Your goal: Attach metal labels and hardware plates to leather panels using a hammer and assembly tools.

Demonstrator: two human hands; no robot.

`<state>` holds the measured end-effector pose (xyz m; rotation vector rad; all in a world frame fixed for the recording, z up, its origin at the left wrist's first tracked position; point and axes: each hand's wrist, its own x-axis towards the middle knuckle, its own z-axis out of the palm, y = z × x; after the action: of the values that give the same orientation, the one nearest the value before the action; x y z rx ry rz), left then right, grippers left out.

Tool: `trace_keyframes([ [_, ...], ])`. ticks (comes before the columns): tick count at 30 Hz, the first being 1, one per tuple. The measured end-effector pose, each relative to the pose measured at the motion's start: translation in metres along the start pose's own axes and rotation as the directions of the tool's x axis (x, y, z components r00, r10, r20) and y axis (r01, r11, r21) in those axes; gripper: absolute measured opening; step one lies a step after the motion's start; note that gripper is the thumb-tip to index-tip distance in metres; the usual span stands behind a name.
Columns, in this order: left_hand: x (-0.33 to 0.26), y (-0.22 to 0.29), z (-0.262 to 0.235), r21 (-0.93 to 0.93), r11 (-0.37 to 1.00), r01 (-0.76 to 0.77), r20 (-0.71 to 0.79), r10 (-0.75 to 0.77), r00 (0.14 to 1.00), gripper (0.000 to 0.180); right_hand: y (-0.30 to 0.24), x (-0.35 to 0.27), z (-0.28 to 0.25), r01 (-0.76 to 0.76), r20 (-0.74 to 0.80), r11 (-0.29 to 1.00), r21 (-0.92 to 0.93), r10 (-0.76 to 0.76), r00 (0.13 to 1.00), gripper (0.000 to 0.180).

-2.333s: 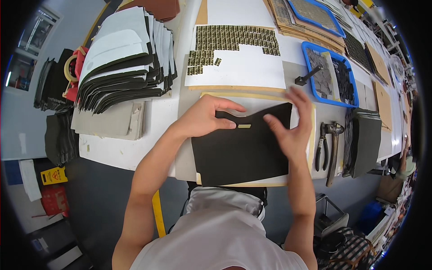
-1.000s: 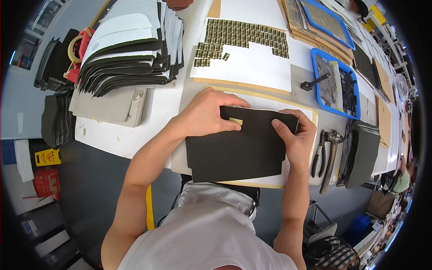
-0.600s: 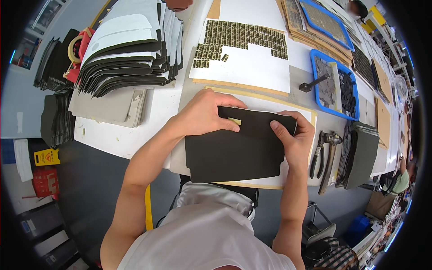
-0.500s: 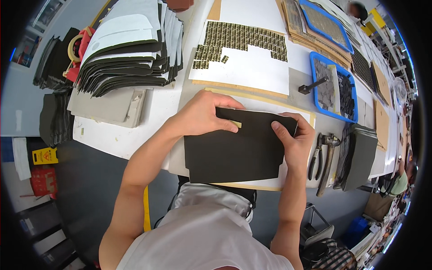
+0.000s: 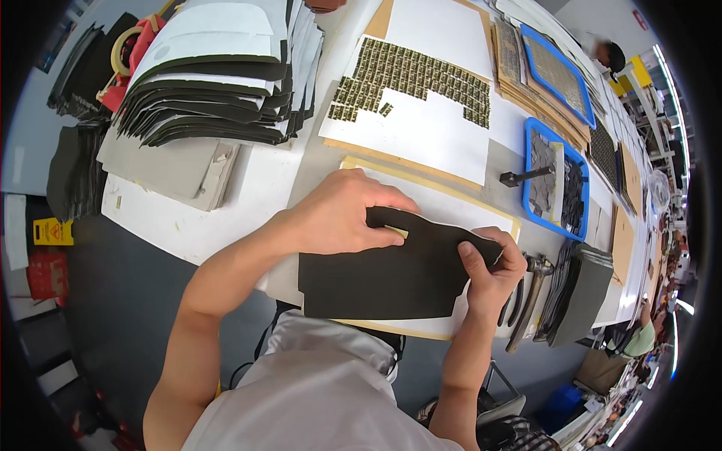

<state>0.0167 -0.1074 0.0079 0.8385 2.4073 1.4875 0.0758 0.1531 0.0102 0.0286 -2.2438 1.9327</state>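
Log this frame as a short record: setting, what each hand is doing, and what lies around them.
Setting: white workbench
Left hand: presses a small pale tag onto the black sheet
Right hand: pinches the black sheet's right edge
Under sheet: white board
Nearby: stacked black-and-white sheets, blue tray, pliers

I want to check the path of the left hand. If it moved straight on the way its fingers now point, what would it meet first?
The left hand points rightward along the black sheet, fingertips on a small pale tag. Going straight on, it would probably first meet the right hand gripping the sheet's right edge, though depth is hard to judge here.
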Motion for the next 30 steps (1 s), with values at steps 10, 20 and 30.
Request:
trace_keyframes([
  [10, 0.001, 0.000, -0.001, -0.200, 0.973, 0.118, 0.028, -0.115, 0.993, 0.037, 0.000, 0.001, 0.001, 0.016, 0.026, 0.999, 0.040, -0.017, 1.000, 0.019],
  [20, 0.001, 0.000, 0.002, -0.307, 0.928, 0.211, 0.085, -0.194, 0.977, 0.040, -0.005, 0.001, 0.002, 0.014, 0.041, 1.000, 0.028, -0.015, 0.999, 0.018],
  [30, 0.001, -0.003, 0.009, -0.264, 0.927, 0.267, 0.001, -0.276, 0.961, 0.038, 0.019, 0.007, 0.002, 0.089, 0.131, 0.996, 0.016, -0.090, 0.987, 0.020],
])
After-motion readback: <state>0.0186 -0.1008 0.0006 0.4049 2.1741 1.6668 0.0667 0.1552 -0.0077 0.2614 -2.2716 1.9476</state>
